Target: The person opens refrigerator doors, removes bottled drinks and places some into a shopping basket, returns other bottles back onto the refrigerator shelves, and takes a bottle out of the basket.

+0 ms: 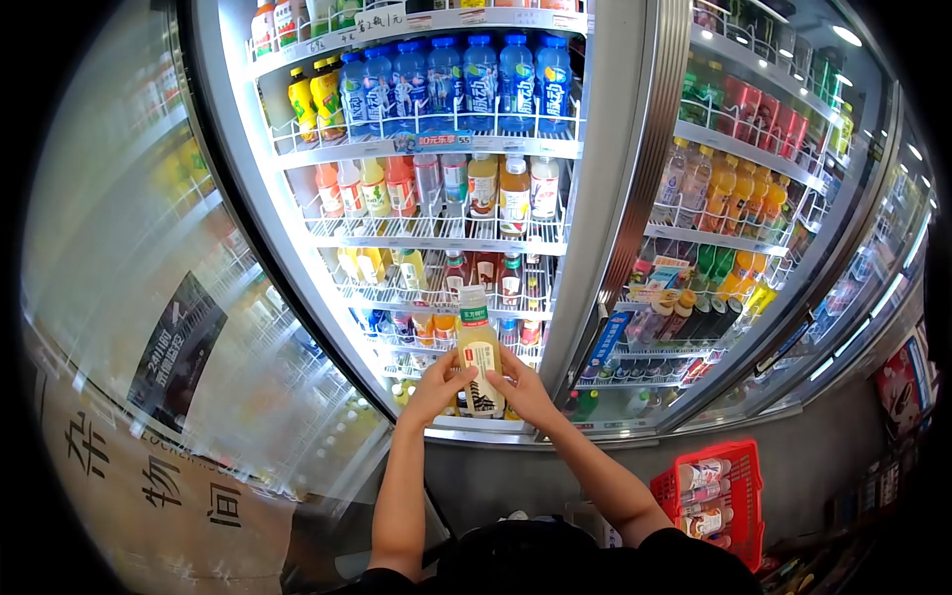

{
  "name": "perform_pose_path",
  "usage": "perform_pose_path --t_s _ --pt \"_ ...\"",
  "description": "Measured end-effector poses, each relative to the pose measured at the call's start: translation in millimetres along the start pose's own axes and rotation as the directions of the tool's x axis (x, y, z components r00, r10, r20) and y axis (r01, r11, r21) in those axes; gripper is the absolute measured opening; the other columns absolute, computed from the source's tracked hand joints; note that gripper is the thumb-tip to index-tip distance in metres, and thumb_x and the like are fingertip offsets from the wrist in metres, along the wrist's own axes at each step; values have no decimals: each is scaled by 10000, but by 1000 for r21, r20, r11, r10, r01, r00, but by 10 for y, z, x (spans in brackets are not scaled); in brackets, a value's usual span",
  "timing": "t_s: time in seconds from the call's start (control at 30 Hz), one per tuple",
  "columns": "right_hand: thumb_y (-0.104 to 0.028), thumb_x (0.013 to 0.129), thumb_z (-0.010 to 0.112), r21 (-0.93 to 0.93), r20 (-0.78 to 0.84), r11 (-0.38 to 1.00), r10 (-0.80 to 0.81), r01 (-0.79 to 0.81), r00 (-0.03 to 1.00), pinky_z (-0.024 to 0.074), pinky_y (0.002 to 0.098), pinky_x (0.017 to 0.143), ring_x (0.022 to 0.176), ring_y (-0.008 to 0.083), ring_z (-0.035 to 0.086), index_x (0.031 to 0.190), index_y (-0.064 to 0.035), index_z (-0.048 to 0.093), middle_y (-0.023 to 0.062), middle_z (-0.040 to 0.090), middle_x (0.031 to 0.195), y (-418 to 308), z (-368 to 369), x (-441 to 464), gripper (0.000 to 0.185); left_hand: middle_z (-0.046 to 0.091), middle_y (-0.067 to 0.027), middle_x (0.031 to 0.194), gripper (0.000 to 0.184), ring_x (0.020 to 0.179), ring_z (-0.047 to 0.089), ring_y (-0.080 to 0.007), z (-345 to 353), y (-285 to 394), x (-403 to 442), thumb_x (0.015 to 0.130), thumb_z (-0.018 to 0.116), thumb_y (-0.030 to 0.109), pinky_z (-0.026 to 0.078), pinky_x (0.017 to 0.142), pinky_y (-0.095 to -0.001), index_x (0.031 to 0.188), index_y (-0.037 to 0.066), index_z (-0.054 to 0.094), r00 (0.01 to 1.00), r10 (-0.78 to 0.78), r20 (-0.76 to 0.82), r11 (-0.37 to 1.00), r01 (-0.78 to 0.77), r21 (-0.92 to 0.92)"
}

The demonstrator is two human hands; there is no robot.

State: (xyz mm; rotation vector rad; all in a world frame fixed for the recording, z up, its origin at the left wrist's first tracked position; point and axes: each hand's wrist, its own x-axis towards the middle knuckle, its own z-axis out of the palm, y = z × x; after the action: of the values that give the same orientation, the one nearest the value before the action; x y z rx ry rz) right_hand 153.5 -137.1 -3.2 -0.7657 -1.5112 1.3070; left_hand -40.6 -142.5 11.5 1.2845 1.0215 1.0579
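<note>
A bottled drink (478,342) with a white cap, a green band and a cream label is held upright in front of the open fridge. My left hand (441,387) grips its left side, thumb across the label. On its right side, my right hand (523,389) is closed round it too. Behind the bottle, wire shelves (436,241) carry more bottles, among them dark ones with green or red caps. Several blue bottles (443,84) line an upper shelf, with yellow bottles (325,97) to their left.
At left the glass door (198,327) stands swung open. Closed fridge doors (729,198) with more drinks run along the right. A red shopping basket (756,496) holding several bottles sits on the grey floor (605,451) at lower right.
</note>
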Motion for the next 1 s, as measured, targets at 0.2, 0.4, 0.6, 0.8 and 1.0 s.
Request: perform_pose_path --t_s 0.2,0.4,0.6,0.8,1.0 --pt "-192 994 573 16 100 994 103 -105 990 496 316 934 1080 187 614 1537 -80 257 138 587 1291 421 -54 -108 638 630 -91 1163 553 957 621 -147 -15 -429 -88 925 679 271 519 825 -302 1357 -12 482 997 -63 -51 997 66 45" --pt "-203 975 607 -31 120 986 163 -161 979 508 290 868 1017 138 619 1527 -70 286 128 613 1230 641 -27 -197 652 624 -121 1155 607 947 614 -160 -98 -634 -149 897 720 287 507 812 -303 1366 -12 477 991 -129 -43 991 130 37" --pt "-210 952 643 -92 81 986 149 -142 985 518 294 850 1033 166 630 1498 -59 349 158 609 1234 880 42 39 638 621 -131 1175 643 974 612 -170 -261 -796 -51 901 711 291 506 829 -304 1409 2 443 988 -109 -108 994 111 5" --pt "-239 931 673 -144 160 975 191 -168 968 527 338 887 1076 229 651 1488 -50 352 154 620 1255 938 257 463 670 600 -123 1229 588 1040 615 -188 -585 -761 -31 922 678 255 520 879 -336 1392 -13 448 968 -147 -203 988 134 -77" --pt "-266 930 676 -179 303 956 280 -234 911 503 344 927 1121 221 598 1478 -34 356 140 589 1303 1031 525 825 676 597 -146 1209 638 1002 618 -193 -1047 -987 -38 911 693 289 508 850 -319 1410 -10 430 958 -143 -249 987 121 -102"
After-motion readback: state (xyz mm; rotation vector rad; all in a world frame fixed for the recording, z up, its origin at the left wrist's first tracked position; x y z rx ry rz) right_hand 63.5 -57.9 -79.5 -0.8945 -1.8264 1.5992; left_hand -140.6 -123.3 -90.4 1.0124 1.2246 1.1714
